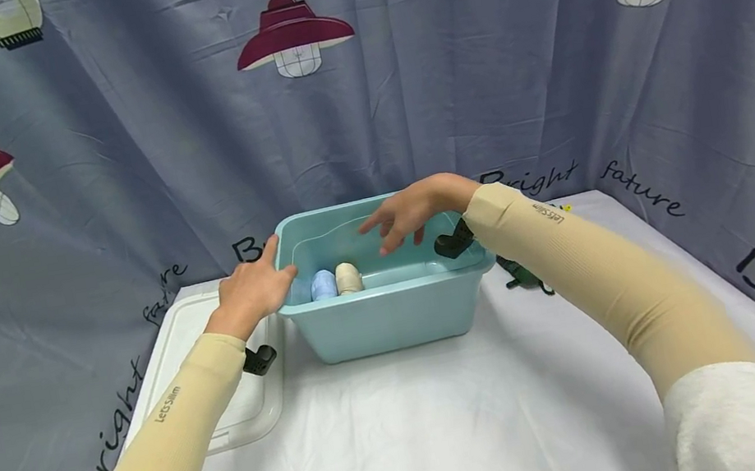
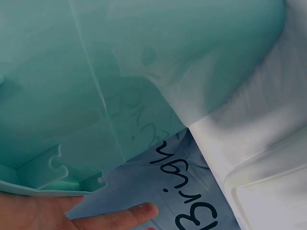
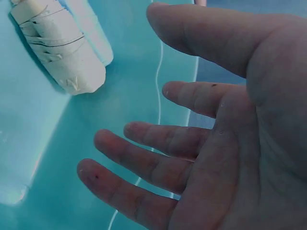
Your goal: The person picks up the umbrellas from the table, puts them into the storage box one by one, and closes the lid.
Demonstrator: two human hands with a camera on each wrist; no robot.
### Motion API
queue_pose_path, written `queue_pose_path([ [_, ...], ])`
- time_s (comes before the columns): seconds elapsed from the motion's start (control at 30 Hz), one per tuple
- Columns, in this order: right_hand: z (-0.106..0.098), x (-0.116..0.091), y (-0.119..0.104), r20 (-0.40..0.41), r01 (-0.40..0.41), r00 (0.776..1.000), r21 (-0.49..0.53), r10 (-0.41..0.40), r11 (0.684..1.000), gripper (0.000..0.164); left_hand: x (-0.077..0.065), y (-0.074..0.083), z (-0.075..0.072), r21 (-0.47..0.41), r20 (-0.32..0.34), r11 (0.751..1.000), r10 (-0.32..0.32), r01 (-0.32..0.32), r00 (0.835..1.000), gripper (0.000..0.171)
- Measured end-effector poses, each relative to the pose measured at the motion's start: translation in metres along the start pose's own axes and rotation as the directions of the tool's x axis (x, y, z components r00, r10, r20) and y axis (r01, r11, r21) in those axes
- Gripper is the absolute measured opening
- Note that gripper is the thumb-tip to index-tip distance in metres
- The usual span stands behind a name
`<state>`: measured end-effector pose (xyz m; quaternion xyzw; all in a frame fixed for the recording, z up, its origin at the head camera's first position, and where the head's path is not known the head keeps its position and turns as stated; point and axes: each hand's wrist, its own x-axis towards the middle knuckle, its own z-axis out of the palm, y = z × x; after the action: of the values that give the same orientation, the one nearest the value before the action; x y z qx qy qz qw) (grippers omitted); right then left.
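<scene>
A light teal plastic bin (image 1: 392, 320) stands upright on a white-covered table. Inside, near its left front, lie a blue roll (image 1: 322, 285) and a cream roll (image 1: 349, 278); up close, the cream one looks wrapped, with thin dark lines around it. My left hand (image 1: 255, 288) rests at the bin's left rim, thumb over the edge and a finger (image 2: 122, 216) stretched out beyond the outer wall. Over the bin's opening hovers my right hand (image 1: 411, 213), fingers spread and nothing in the palm, to the right of the rolls.
To the left, a white lid (image 1: 249, 407) lies flat on the table (image 1: 446, 424), partly beneath my left forearm. A dark green item with a strap (image 1: 520, 271) sits right of the bin, partly hidden by my right arm. Printed grey-blue curtains (image 1: 443, 91) hang close behind.
</scene>
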<state>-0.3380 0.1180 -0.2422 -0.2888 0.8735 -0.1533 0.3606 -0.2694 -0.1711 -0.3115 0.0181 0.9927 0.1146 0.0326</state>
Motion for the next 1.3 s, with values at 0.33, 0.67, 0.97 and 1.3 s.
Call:
queue_pose_path([
  [0.33, 0.006, -0.037, 0.014, -0.094, 0.038, 0.995, -0.003, -0.038, 0.999, 0.07, 0.001, -0.001, 0.001, -0.004, 0.0, 1.0, 0.007, -0.007, 1.0, 0.076],
  [0.67, 0.013, -0.076, 0.035, -0.177, 0.054, 0.983, 0.029, -0.048, 0.998, 0.07, 0.001, 0.001, 0.001, -0.011, 0.005, 1.0, 0.012, -0.012, 1.0, 0.076],
  [0.97, 0.015, -0.096, 0.054, -0.233, 0.064, 0.971, 0.02, -0.058, 0.998, 0.069, -0.001, -0.003, -0.003, -0.001, 0.012, 1.0, -0.002, 0.002, 1.0, 0.076],
  [1.3, 0.024, -0.125, 0.078, -0.316, 0.029, 0.949, 0.042, -0.014, 0.999, 0.071, 0.001, -0.001, -0.001, -0.011, 0.015, 1.0, 0.01, -0.009, 1.0, 0.076],
])
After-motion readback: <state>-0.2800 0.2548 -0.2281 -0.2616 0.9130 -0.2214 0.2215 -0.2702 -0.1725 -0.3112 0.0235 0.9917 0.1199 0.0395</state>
